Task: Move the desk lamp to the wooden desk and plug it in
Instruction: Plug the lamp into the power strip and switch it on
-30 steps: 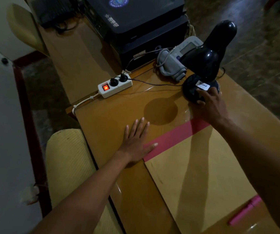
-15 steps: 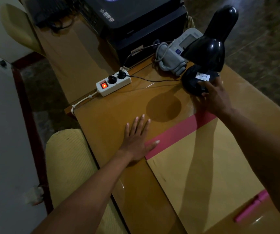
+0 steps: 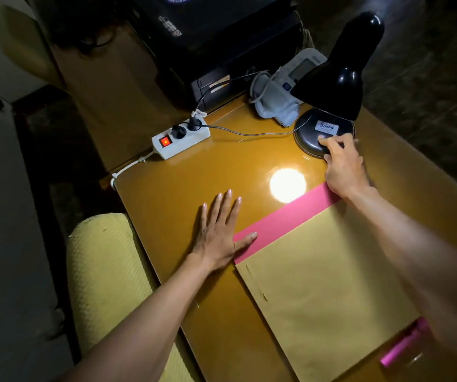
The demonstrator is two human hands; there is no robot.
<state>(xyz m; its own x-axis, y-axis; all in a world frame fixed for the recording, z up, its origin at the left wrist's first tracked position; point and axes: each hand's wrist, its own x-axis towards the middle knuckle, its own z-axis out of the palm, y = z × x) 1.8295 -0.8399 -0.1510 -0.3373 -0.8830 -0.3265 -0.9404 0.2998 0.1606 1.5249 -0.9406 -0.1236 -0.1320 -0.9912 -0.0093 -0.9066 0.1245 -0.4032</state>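
Note:
The black desk lamp (image 3: 337,78) stands on the glossy wooden desk (image 3: 194,177) at the far right, its shade tilted down. It is lit and throws a bright round spot (image 3: 288,185) on the desk. Its thin cord (image 3: 249,132) runs left to a white power strip (image 3: 180,139) with a glowing red switch and two black plugs in it. My right hand (image 3: 341,164) rests on the front of the lamp's round base (image 3: 308,136), a fingertip pressed onto it. Fingers spread, my left hand (image 3: 219,232) lies flat on the desk.
A tan envelope (image 3: 323,285) over a pink sheet (image 3: 282,216) covers the near right of the desk. A pink marker (image 3: 401,346) lies at the near right edge. A blood pressure monitor (image 3: 279,89) and a black printer (image 3: 210,37) stand behind. A yellow cushioned chair (image 3: 106,277) is to the left.
The lamp has come on: a bright light spot now lies where its dark shadow was. My right hand stays on the base, and my left hand has not moved.

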